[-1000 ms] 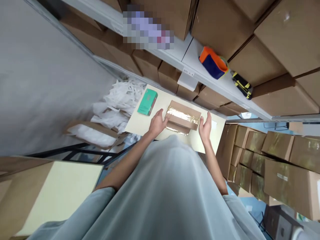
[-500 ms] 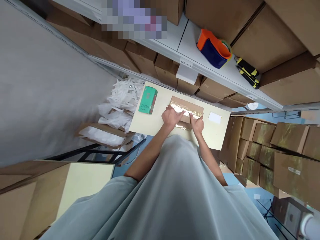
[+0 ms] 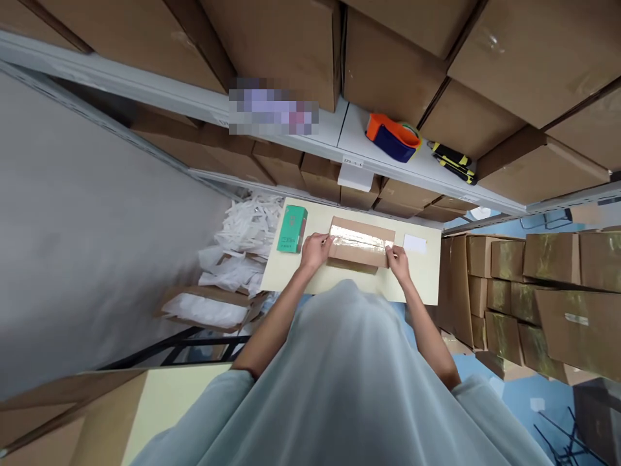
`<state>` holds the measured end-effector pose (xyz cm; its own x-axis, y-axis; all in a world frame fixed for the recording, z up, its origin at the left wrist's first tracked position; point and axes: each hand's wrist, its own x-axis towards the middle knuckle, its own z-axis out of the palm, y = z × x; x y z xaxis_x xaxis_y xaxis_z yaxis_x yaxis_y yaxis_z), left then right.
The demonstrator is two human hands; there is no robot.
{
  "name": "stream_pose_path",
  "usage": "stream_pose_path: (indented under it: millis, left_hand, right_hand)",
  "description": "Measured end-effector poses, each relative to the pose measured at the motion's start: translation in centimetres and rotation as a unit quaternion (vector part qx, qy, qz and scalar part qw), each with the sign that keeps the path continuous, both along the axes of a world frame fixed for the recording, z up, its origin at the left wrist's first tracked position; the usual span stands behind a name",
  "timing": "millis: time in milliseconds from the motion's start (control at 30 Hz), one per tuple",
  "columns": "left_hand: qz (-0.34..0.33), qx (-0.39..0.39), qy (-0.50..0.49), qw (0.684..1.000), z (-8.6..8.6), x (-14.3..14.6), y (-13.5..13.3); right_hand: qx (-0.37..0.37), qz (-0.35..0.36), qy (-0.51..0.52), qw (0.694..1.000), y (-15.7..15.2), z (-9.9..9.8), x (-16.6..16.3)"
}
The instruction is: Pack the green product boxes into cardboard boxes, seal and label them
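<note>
A flat brown cardboard box [image 3: 361, 241] with a strip of clear tape along its top lies on a pale yellow table [image 3: 427, 278]. My left hand [image 3: 314, 250] is curled against the box's left end. My right hand [image 3: 398, 262] presses on its right end, fingers bent over the tape's edge. A green carton [image 3: 292, 228] lies on the table just left of my left hand. A small white slip [image 3: 415, 243] lies just right of the box.
A grey shelf above the table carries an orange and blue tape dispenser [image 3: 392, 136] and a yellow-black tool [image 3: 453, 162]. Brown cartons fill the shelves and stack at the right [image 3: 533, 285]. White plastic bags [image 3: 242, 239] pile left of the table.
My hands went from apart beside the box, to together on its taped middle, then slid outward to its two ends. The view tilted upward.
</note>
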<state>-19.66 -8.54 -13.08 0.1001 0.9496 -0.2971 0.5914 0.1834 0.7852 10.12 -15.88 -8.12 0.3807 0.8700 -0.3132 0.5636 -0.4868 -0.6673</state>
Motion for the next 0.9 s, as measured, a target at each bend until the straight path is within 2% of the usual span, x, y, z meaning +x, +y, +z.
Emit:
stream_pose_path:
  millis: [100,200,333,500,600,733,833,900]
  left_hand:
    - [0.008,0.032,-0.082,0.996,0.2,-1.9,-1.6]
    - [0.029,0.015,-0.139,0.99,-0.5,-2.9,-3.5]
    - [0.052,-0.074,-0.146,0.985,-3.0,-2.6,-5.7]
    - [0.041,-0.155,-0.11,0.981,-5.9,-2.5,-7.5]
    - [0.055,-0.173,-0.098,0.978,-6.8,-3.0,-6.8]
    - [0.091,-0.153,-0.114,0.977,-7.5,-1.8,-3.2]
    - [0.105,-0.146,-0.138,0.974,-7.4,0.1,-0.6]
    - [0.113,-0.136,-0.151,0.973,-7.0,0.8,0.3]
  right_hand:
    - [0.071,0.009,0.039,0.997,-3.0,2.2,1.1]
    - [0.095,0.021,0.059,0.994,-6.3,2.4,1.6]
    - [0.055,0.037,0.086,0.994,-8.7,-0.9,1.4]
    - [-0.037,0.014,0.115,0.993,-9.0,-5.8,2.0]
    - [-0.047,-0.017,0.116,0.992,-8.0,-7.1,3.4]
    - [-0.017,-0.07,0.119,0.99,-5.1,-7.9,4.6]
    - [-0.003,-0.078,0.163,0.984,-2.8,-8.2,4.1]
    - [0.007,-0.082,0.186,0.979,-2.1,-7.8,3.6]
